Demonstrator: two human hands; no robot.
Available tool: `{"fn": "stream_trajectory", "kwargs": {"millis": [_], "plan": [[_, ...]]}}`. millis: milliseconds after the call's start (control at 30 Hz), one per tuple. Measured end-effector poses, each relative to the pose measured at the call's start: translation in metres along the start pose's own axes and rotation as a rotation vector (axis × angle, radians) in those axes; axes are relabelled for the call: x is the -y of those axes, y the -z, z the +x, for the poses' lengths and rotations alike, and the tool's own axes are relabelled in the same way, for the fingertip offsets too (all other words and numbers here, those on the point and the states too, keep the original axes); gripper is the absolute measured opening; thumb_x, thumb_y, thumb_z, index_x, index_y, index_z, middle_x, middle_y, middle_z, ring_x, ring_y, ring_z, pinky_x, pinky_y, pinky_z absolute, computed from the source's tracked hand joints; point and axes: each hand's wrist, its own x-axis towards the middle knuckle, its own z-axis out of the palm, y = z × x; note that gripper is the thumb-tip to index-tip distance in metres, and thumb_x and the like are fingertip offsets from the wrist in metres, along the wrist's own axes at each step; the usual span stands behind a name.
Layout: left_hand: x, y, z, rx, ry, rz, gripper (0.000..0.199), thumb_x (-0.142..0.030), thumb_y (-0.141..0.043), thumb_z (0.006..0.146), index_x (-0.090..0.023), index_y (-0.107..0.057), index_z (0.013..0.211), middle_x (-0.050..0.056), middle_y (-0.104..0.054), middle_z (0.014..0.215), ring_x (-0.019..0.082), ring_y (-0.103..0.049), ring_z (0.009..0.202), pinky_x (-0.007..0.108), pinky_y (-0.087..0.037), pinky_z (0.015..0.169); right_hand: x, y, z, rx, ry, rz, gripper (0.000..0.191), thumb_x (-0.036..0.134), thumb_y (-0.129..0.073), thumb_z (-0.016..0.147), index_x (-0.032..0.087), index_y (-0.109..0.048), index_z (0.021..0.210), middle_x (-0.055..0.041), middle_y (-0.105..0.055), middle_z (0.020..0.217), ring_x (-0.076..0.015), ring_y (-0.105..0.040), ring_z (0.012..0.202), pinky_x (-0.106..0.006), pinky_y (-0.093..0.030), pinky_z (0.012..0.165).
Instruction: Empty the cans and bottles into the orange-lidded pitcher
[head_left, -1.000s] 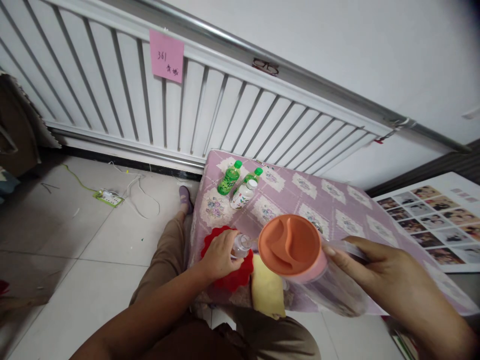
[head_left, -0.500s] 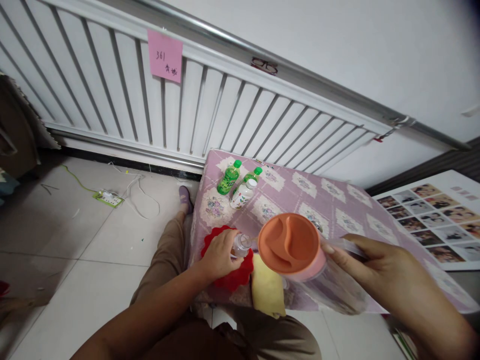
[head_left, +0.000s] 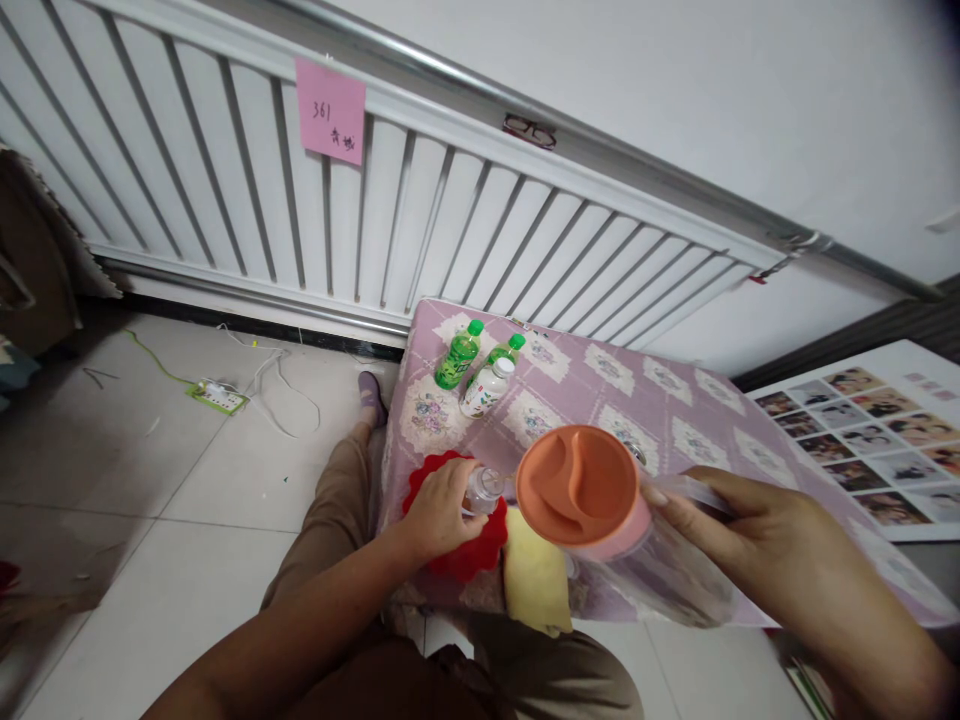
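Observation:
My right hand (head_left: 750, 520) grips the handle of a clear pitcher (head_left: 675, 575) with an orange lid (head_left: 577, 485). The pitcher is tilted, its lid end toward the left. My left hand (head_left: 444, 508) is closed around a small clear glass (head_left: 484, 488), whose mouth faces the pitcher's spout. Whether liquid runs between them I cannot make out. Beneath the left hand lies a red scalloped mat (head_left: 469, 555). A folded yellow cloth (head_left: 536, 575) lies at the table's near edge, below the pitcher's lid.
Two green drink bottles (head_left: 458, 356) and a white bottle (head_left: 487, 388) stand at the back left of the purple patterned tablecloth (head_left: 675, 390). A white radiator (head_left: 420, 210) runs behind. A photo board (head_left: 877, 430) leans at the right. A power strip (head_left: 216, 396) lies on the floor.

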Motion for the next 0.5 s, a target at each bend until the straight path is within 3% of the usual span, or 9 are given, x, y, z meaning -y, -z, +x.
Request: {"fn": "stream_trajectory", "kwargs": {"millis": [500], "plan": [[-0.0014,0.0024,0.0010,0.018,0.005,-0.007,0.066,-0.019,-0.069,0.072,-0.021,-0.042,0.132,0.013,-0.058,0.129,0.032,-0.057,0.121,0.049,-0.047,0.103,0.0033,0.0000,-0.0009,-0.019,0.017,0.017,0.052,0.073,-0.054,0.074,0.024,-0.065,0.060,-0.0006,-0.060,0.052,-0.0187,-0.055,0.049,-0.027,-0.041,0.043]]}}
